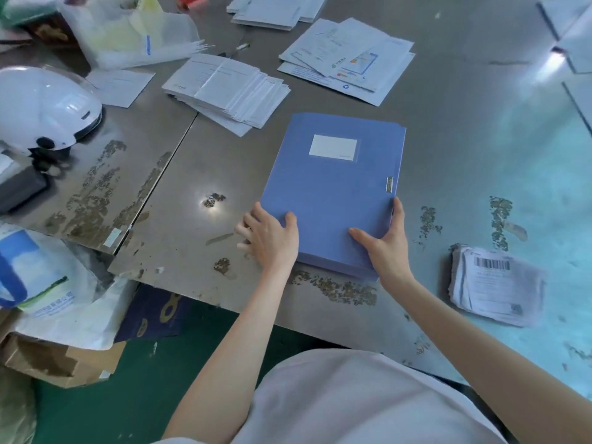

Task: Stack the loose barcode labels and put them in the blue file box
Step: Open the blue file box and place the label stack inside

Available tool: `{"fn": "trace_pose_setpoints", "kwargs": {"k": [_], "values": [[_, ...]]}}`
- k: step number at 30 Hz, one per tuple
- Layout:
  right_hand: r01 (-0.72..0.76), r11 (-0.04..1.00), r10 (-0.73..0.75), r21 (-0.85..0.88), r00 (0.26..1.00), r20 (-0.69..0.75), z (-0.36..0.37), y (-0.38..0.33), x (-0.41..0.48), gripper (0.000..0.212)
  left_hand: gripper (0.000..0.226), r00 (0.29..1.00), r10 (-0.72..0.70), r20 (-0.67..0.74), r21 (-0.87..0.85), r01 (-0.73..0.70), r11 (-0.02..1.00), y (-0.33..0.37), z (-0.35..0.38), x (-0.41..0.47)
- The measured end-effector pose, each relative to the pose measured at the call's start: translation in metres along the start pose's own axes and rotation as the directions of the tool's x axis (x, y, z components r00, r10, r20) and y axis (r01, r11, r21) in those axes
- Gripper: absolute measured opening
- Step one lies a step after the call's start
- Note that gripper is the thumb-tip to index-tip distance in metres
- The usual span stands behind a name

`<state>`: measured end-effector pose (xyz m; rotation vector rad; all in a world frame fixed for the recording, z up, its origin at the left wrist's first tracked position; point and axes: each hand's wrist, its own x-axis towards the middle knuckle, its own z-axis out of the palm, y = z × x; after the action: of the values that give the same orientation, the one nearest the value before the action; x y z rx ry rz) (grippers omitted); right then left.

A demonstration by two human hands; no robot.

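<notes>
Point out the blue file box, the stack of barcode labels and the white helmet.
blue file box (pixel 330 193): head view, middle of its lid.
stack of barcode labels (pixel 496 285): head view, top sheet.
white helmet (pixel 45 104): head view, its shell.

A shipping or packing workroom: a worn grey metal table (pixel 448 139) carries stacks of white printed forms (pixel 230 91), a crumpled pile of white barcode labels (pixel 496 286), translucent plastic bags (pixel 128 36) and a white safety helmet (pixel 45 107); torn brown cardboard (pixel 48 363) lies below.

file box (pixel 330 193) on table (pixel 464 139), label stack (pixel 496 286) to its right, helmet (pixel 45 107) far left; paper piles (pixel 227 91) behind
</notes>
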<state>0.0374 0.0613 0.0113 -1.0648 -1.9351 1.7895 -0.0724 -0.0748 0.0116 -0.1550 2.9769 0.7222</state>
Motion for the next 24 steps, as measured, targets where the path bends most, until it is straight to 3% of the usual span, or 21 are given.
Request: {"fn": "trace_pose_setpoints", "kwargs": {"k": [11, 18, 21, 24], "values": [[-0.031, 0.999, 0.027, -0.037, 0.996, -0.088, -0.067, 0.023, -0.006, 0.089, 0.06, 0.98, 0.187, 0.063, 0.025, -0.189, 0.982, 0.022, 0.025, -0.061], [-0.057, 0.992, 0.045, -0.112, 0.993, -0.111, -0.077, 0.024, -0.005, 0.082, 0.047, 0.933, 0.356, 0.054, 0.24, -0.358, 0.902, 0.018, 0.024, -0.081], [-0.07, 0.997, 0.065, -0.045, 0.993, -0.101, -0.08, 0.024, -0.007, 0.069, 0.043, 0.84, 0.532, 0.105, 0.254, -0.54, 0.802, 0.021, 0.022, -0.083], [-0.084, 0.996, 0.087, 0.027, 0.988, -0.127, -0.086, 0.024, -0.009, 0.053, 0.067, 0.593, 0.724, 0.353, 0.1, -0.793, 0.601, 0.03, 0.024, -0.09]]}}
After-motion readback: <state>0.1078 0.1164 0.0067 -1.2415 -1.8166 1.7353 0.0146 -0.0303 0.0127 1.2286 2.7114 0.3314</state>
